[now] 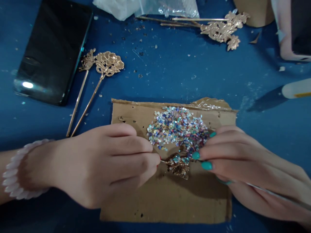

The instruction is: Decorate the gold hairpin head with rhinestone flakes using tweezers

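My left hand (109,165), with a pale bead bracelet (18,171) on its wrist, pinches the thin stem of a gold hairpin (179,167). The hairpin's ornamental head hangs over a cardboard piece (165,207), with small blue-green stones along its upper edge. From the right, my right hand (243,158), its nails painted teal, has its fingers closed around a thin metal tool (269,192). The tool's tip is hard to make out near the ornament. Just beyond both hands lies a pile of tiny shiny multicoloured stones (178,127) on the cardboard.
Two gold hairpins (109,64) lie beside a black phone (54,51) at the upper left. More hairpins (221,30) rest at the back near a clear plastic bag (167,8). A pale-cased device (285,35) and a whitish tube (296,89) are at the right.
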Motion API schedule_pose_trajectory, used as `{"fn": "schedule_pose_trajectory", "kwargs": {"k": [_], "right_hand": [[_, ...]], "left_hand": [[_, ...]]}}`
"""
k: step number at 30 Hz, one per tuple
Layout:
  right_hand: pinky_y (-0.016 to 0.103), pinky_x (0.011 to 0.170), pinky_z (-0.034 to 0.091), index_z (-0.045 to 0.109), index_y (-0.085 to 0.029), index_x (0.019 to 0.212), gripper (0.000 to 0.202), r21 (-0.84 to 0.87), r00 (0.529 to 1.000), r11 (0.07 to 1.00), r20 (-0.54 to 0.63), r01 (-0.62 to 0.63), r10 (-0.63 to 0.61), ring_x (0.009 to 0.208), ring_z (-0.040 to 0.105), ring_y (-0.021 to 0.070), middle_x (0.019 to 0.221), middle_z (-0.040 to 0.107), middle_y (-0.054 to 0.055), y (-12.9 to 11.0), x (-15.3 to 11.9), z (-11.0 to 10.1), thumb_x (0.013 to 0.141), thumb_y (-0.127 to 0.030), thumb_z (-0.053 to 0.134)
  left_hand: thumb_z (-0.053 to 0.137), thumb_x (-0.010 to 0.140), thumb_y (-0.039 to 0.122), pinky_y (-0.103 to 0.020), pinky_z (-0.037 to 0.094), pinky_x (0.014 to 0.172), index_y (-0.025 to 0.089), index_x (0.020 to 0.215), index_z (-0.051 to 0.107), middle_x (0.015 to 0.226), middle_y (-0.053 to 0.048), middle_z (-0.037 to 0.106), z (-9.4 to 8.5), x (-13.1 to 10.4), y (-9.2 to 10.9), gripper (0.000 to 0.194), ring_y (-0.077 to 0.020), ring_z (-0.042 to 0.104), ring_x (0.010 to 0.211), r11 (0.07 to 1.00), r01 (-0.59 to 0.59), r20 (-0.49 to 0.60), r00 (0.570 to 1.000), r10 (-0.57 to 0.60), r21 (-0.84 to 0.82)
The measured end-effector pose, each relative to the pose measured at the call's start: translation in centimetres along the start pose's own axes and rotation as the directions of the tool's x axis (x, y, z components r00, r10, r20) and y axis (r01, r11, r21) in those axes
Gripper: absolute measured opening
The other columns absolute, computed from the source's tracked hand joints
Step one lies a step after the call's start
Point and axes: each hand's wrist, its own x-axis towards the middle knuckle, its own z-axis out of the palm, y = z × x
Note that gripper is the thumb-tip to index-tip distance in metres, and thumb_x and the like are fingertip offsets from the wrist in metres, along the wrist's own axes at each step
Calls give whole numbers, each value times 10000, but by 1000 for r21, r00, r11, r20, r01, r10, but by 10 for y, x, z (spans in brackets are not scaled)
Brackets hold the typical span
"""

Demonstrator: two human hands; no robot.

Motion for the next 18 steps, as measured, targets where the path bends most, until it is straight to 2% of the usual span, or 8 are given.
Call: {"fn": "schedule_pose_trajectory", "kwargs": {"k": [5, 10, 18], "right_hand": [[349, 908, 629, 667, -217, 957, 153, -8, 1000, 1000, 10, -20, 20, 935, 741, 163, 974, 765, 34, 0, -1, 1, 924, -94, 581], [317, 988, 575, 646, -163, 1026, 154, 9, 1000, 1000, 3, 21, -21, 1015, 711, 143, 1016, 750, 58, 1, -2, 0, 926, -66, 580], [312, 1011, 556, 615, -175, 1045, 117, -11, 999, 999, 34, 35, -35, 1051, 690, 115, 1009, 746, 44, -1, -2, 2, 977, -104, 552]], "left_hand": [[468, 1018, 165, -300, 545, 776, 135, 1107, 709, 1054, -28, 765, 1, 0, 0, 260, -143, 678, 990, 999, -11, 18, 1000, 11, 35], [389, 1035, 133, -285, 542, 792, 172, 1073, 715, 1041, -4, 776, 0, 1, 0, 331, -118, 678, 997, 999, 7, 8, 1000, -8, 46], [370, 1040, 117, -316, 511, 809, 139, 1082, 707, 1074, -14, 766, 0, 0, -1, 340, -118, 637, 1075, 999, -11, 4, 1000, 11, 42]]}}
